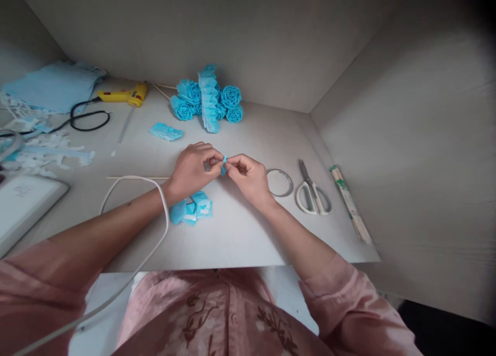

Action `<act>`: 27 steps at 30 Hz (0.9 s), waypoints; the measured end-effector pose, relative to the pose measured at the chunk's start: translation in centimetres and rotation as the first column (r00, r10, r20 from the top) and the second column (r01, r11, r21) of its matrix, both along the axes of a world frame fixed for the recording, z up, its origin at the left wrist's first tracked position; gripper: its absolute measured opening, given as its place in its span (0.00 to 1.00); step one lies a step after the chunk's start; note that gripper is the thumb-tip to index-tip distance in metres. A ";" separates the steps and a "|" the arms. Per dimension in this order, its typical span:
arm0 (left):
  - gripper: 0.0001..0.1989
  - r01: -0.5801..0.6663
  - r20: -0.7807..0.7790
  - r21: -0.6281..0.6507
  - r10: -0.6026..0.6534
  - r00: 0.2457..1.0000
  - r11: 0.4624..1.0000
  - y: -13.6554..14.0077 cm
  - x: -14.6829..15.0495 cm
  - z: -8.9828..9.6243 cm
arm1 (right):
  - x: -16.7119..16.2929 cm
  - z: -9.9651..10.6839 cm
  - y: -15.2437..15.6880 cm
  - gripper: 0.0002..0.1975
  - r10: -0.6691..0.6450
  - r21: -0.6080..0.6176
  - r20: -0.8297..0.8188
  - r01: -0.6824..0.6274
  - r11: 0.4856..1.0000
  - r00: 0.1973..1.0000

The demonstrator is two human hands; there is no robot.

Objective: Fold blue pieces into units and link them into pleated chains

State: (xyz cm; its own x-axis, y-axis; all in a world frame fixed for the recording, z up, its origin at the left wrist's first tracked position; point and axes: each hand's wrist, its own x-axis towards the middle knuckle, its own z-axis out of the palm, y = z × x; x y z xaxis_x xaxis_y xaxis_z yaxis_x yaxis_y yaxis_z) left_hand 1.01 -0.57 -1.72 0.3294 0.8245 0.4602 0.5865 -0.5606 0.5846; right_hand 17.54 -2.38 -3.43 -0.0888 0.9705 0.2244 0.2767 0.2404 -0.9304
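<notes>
Between my two hands is a small blue piece of crinkled material [223,167], mostly covered by the fingers. My left hand [196,165] pinches it from the left with thumb and forefinger. From the other side, my right hand [248,175] pinches the same piece, the fingertips of both hands almost meeting. Several folded blue pieces [191,209] lie on the table below my left wrist. Another pleated blue piece [166,132] rests beyond the left hand. A thin wooden stick [135,178] lies partly behind my left forearm.
Blue crinkled flowers [231,96] lie at the back, a pleated strip [209,97] over them. A yellow glue gun [124,94], blue sheets [54,84] and white scraps [58,149] occupy the left. Rightward are a tape roll [291,182], scissors [310,190] and bundled sticks [351,203]. A white cable [168,216] crosses my left arm.
</notes>
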 end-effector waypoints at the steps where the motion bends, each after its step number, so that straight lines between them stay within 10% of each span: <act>1: 0.06 0.004 0.002 -0.001 -0.004 1.000 1.000 0.0 0.0 0.0 | 0.0 0.0 0.0 0.05 0.001 0.003 0.002 -0.001 1.000 1.000; 16: 0.10 0.026 0.088 -0.059 -0.021 0.996 0.998 -0.1 -0.1 0.3 | 0.1 0.0 0.0 0.05 0.007 0.003 -0.023 -0.007 1.000 1.000; 27: 0.13 0.013 0.402 -0.394 0.159 0.902 0.919 0.6 -0.6 0.8 | 0.4 0.3 0.4 0.08 0.010 -0.135 -0.286 -0.050 0.990 0.958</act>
State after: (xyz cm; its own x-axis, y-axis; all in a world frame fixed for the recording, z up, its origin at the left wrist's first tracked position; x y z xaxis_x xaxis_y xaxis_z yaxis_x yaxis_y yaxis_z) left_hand 0.43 0.05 -0.93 0.1093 0.9761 0.1880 0.2691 -0.2111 0.9397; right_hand 17.91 -2.00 -3.12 -0.0709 0.9917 0.1075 -0.0088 0.1072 -0.9942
